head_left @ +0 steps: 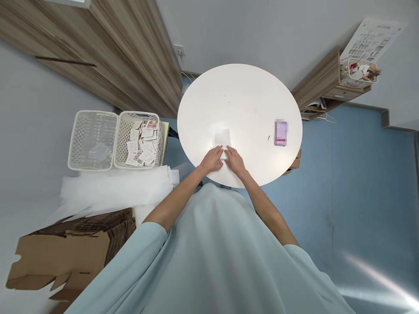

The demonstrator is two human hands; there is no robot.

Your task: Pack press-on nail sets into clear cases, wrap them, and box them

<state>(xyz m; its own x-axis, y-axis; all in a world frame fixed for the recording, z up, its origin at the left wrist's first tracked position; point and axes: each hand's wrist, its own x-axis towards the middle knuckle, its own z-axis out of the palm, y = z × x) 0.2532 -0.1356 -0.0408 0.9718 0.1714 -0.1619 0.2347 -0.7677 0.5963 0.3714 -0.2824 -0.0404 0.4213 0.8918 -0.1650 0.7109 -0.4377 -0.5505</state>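
Both of my hands are at the near side of the round white table (242,100), working on a thin white wrapping sheet (222,137) that looks folded or rolled at its near end. My left hand (212,158) presses its fingertips on the left of the bundle, thumb pointing inward. From the right, my right hand (235,160) grips the bundle the same way, fingers bent and close to the left ones. Whether something lies inside the sheet is hidden. A purple box (280,133), partly blurred, rests at the table's right side.
Left of the table, one white basket (119,144) holds small printed packets and another (74,139) clear plastic pieces. Below them lie white foam sheets (114,187) and flat cardboard boxes (62,253). A wooden cabinet (131,52) and a shelf (322,78) flank the table.
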